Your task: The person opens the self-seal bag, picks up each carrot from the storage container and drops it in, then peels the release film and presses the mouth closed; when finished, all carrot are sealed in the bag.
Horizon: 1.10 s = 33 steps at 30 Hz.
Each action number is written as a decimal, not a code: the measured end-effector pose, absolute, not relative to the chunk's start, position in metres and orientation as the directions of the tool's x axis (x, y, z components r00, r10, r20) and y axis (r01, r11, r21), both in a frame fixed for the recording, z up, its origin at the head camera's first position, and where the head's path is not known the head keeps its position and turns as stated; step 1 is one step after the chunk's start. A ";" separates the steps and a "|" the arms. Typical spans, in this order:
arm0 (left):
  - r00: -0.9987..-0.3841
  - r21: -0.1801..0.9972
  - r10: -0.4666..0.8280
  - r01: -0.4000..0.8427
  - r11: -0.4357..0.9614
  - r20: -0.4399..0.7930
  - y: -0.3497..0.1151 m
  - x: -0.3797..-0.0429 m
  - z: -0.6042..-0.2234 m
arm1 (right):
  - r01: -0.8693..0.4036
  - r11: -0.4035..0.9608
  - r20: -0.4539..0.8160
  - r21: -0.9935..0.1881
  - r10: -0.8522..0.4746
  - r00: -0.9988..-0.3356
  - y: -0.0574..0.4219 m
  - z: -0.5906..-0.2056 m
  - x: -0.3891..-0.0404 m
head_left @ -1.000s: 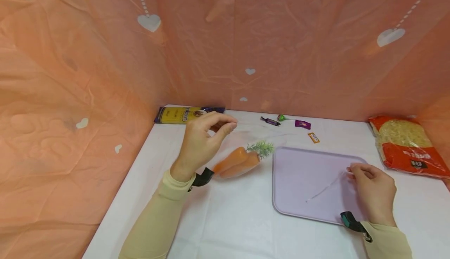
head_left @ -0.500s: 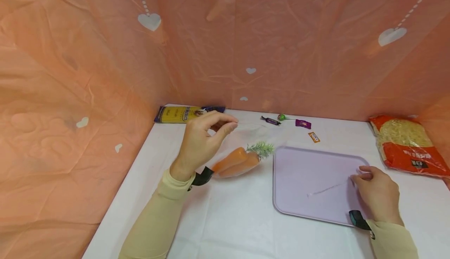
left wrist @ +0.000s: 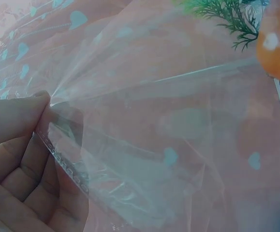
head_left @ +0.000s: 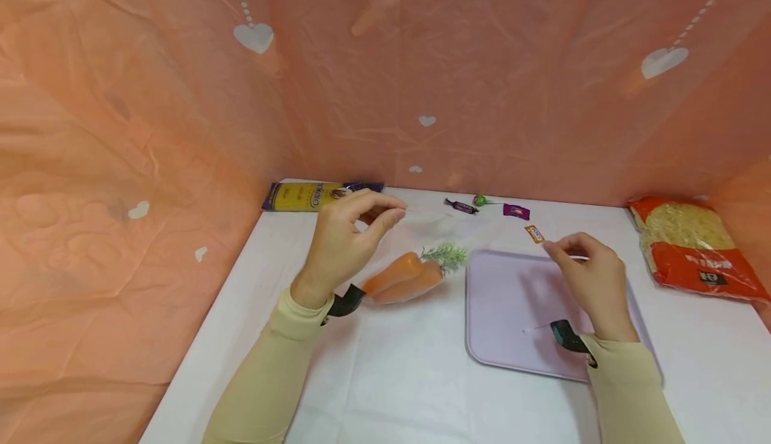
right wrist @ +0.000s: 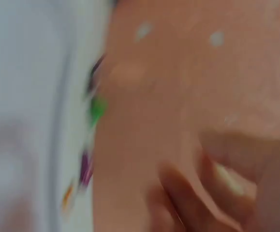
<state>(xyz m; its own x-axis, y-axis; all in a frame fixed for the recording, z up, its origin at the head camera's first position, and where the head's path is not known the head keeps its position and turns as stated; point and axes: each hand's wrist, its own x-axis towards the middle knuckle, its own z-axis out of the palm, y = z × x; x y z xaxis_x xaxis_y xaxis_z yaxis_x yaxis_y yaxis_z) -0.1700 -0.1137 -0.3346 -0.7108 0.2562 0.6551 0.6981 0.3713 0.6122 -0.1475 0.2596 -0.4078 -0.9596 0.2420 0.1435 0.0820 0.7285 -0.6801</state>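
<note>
My left hand (head_left: pixel 355 240) pinches the edge of a clear plastic bag (left wrist: pixel 130 125) between thumb and fingers, lifting that edge above the table. Two orange carrots (head_left: pixel 403 278) with feathery green tops (head_left: pixel 446 256) lie at the bag, left of the tray; whether they are fully inside is hard to tell. Over the lilac tray (head_left: pixel 500 310) hovers my right hand (head_left: pixel 593 280), thumb and fingers loosely bent and apart, with nothing visible between them. A thin clear strip (head_left: pixel 535 329) lies on the tray, partly hidden by the wrist.
Along the back are a dark wrapped candy (head_left: pixel 461 207), a green lollipop (head_left: pixel 480 200), a purple candy (head_left: pixel 516 211) and a small orange-brown candy (head_left: pixel 533 234). A yellow pasta packet (head_left: pixel 295 197) lies back left, a red pasta bag (head_left: pixel 699 250) at right. Orange cloth (head_left: pixel 512 96) walls the table.
My right hand has let go of the clear strip, which now lies on the tray, and has moved left and away from me. The left hand has stayed in place with the bag.
</note>
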 end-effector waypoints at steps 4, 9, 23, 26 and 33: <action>-0.721 0.624 0.242 0.687 0.372 0.650 -0.116 -0.170 -0.336 | -0.135 0.533 0.061 -0.836 -0.153 -0.986 0.220 -0.407 -0.166; -0.731 0.636 0.234 0.677 0.370 0.641 -0.117 -0.169 -0.339 | -0.056 0.263 -0.015 -0.963 -0.260 -0.965 0.187 -0.419 -0.171; -0.889 0.879 0.208 0.444 0.176 0.407 -0.138 -0.185 -0.329 | -0.142 0.078 0.139 -0.987 -0.039 -0.989 0.172 -0.412 -0.165; -0.905 0.895 0.220 0.405 0.187 0.364 -0.146 -0.186 -0.328 | -0.169 0.063 0.168 -0.984 -0.030 -0.985 0.171 -0.405 -0.159; -0.898 0.898 0.289 0.395 0.192 0.333 -0.158 -0.196 -0.338 | -0.233 0.083 0.235 -0.969 0.020 -0.972 0.169 -0.389 -0.147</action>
